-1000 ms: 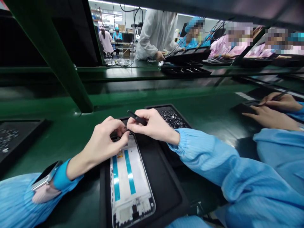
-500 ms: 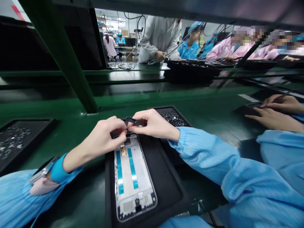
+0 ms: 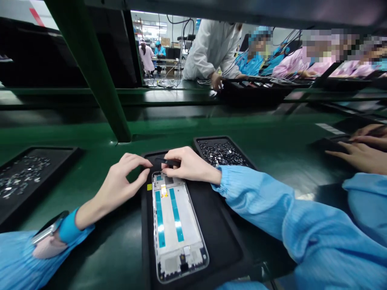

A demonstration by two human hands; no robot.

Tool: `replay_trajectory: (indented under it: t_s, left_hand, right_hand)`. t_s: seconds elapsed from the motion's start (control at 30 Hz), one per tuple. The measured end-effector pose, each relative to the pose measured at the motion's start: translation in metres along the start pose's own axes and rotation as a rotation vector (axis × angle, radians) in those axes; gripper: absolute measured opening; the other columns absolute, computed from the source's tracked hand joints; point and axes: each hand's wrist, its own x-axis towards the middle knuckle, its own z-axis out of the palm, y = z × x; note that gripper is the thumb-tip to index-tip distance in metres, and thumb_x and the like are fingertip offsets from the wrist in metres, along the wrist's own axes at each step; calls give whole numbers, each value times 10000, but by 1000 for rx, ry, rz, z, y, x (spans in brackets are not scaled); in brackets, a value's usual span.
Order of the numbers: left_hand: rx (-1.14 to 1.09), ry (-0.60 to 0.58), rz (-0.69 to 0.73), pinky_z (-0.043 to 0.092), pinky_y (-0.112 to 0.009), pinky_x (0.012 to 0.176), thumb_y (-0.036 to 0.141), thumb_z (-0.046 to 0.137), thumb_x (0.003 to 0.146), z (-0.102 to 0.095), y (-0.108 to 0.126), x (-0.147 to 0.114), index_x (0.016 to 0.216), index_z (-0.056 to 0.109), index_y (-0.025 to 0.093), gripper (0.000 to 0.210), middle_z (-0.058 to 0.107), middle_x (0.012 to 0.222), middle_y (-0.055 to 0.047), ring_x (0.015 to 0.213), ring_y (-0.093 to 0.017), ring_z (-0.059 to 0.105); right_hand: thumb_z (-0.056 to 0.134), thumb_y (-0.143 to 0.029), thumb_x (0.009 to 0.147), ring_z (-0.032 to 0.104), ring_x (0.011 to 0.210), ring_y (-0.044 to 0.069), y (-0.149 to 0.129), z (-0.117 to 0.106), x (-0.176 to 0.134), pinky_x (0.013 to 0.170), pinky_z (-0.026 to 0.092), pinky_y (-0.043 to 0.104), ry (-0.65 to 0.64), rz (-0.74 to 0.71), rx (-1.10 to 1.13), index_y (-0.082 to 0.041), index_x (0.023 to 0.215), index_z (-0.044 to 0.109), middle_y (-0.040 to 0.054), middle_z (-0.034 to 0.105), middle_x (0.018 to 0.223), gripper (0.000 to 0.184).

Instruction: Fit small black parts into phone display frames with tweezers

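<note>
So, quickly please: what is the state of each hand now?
Left hand: thumb and forefinger loosely pinched, nothing visible between them, beside the phone frame.
Right hand: closed on black tweezers.

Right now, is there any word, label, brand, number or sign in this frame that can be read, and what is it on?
None can be read.
Phone frame under the right hand and by the left hand: blue strips and a yellow tab, no lettering.
Small yellow sticker on the black tray: blank or too small.
Red mark at upper left: only a stripe.
</note>
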Motion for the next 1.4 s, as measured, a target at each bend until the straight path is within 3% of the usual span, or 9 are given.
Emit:
replay_trajectory:
  t_s: [0.27, 0.47, 0.8, 1.13, 1.4]
  left_hand:
    - [-142, -37, -33, 458, -326, 881, 247, 517, 864, 23, -7, -13, 952, 628, 179, 157, 646, 975, -37, 1007, -187, 531]
    - [-153, -24, -21, 453, -316, 871, 230, 519, 859, 23, -8, -12, 931, 636, 177, 147, 646, 945, -32, 982, -181, 529]
    - [-142, 4, 16, 468, -294, 850, 211, 513, 859, 24, -8, -13, 947, 650, 142, 177, 644, 945, -56, 973, -179, 532]
    - [-138, -5, 12, 469, -302, 837, 220, 514, 862, 24, -8, -14, 957, 654, 167, 177, 645, 929, -42, 965, -182, 523]
    - [-160, -4, -2, 474, -358, 858, 237, 493, 863, 26, -9, -13, 959, 655, 170, 200, 655, 965, -55, 975, -202, 528]
  right_hand:
    - [585, -90, 695, 446, 564, 25, 0, 8, -2, 563, 318, 145, -26, 107, 35, -90, 640, 584, -13, 598, 679, 55]
    - [577, -81, 666, 403, 552, 20, -1, 6, 2, 560, 288, 148, -50, 47, -16, -98, 600, 537, -37, 527, 611, 79]
    - [599, -96, 658, 359, 537, 25, -7, 8, 3, 537, 244, 163, -65, 75, -116, -101, 611, 543, -43, 469, 583, 73]
    - [597, -88, 657, 336, 520, 15, -3, -1, 9, 505, 250, 149, -179, 105, -16, -99, 609, 539, -59, 438, 547, 76]
    - [604, -104, 653, 345, 528, 17, -4, 4, 8, 527, 245, 163, -124, 98, -79, -101, 607, 550, -53, 454, 566, 71]
